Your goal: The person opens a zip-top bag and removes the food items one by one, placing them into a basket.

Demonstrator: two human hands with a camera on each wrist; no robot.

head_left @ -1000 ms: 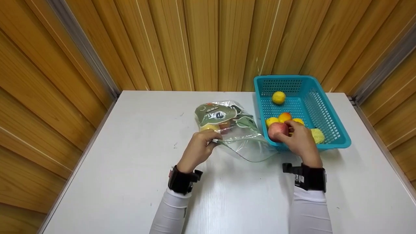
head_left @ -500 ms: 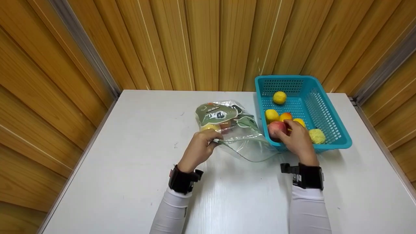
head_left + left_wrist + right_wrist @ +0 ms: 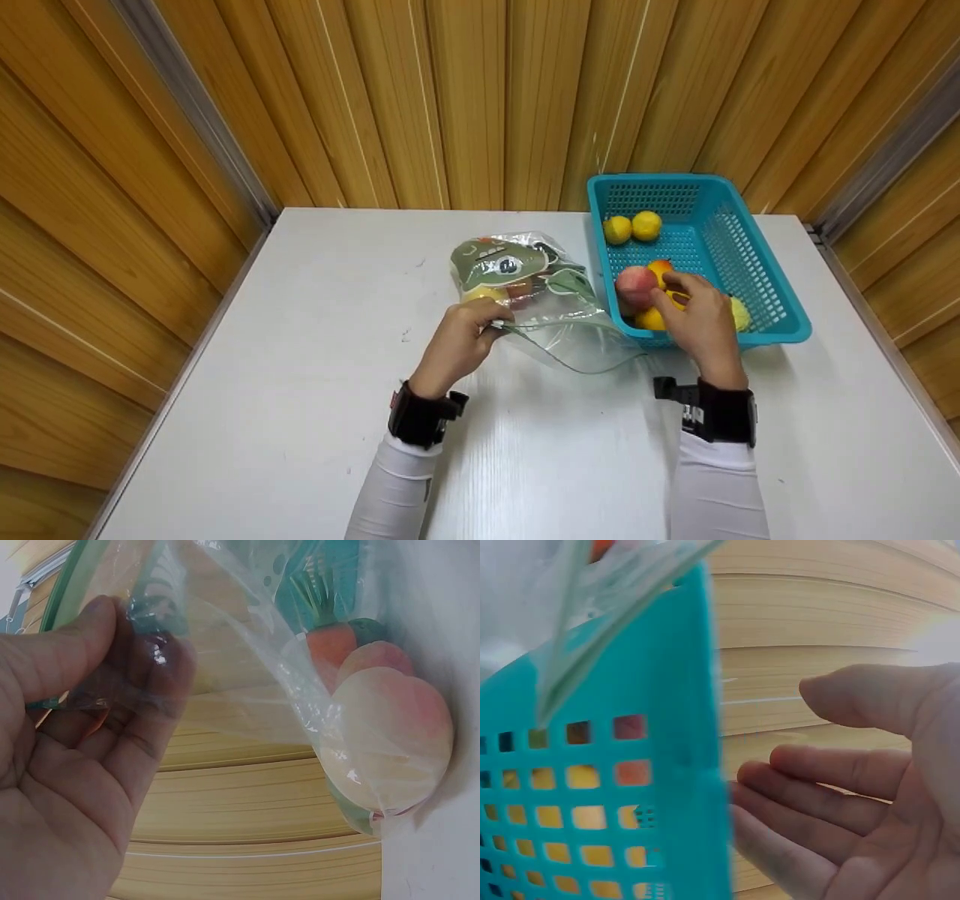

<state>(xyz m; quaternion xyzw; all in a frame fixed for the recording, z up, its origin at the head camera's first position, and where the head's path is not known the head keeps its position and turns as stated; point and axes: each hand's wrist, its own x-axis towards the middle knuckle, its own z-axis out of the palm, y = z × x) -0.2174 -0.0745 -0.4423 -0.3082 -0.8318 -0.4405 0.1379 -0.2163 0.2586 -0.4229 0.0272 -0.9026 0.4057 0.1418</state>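
My left hand (image 3: 465, 345) pinches the rim of a clear zip bag (image 3: 555, 330) with a green cartoon print. Through the film in the left wrist view, a pale pink peach (image 3: 390, 742) and an orange carrot (image 3: 330, 645) show beside my left hand (image 3: 82, 735). Over the near part of a teal basket (image 3: 772, 292), my right hand (image 3: 701, 322) has its thumb close to a red peach (image 3: 636, 285). The right wrist view shows my right hand (image 3: 855, 795) with fingers extended, thumb apart and nothing held, beside the basket wall (image 3: 682, 727).
Two yellow fruits (image 3: 646, 225) lie at the basket's back left. An orange-red fruit (image 3: 660, 271), a yellow one (image 3: 649, 319) and a pale green textured one (image 3: 740, 313) are around my right hand. The bag's mouth reaches the basket's near left corner. Wooden panels stand behind the white table (image 3: 300, 337).
A yellow fruit from the basket's front left now lies at the back beside another. The red peach has shifted slightly back, and my right hand slightly right. My left hand keeps its place on the bag.
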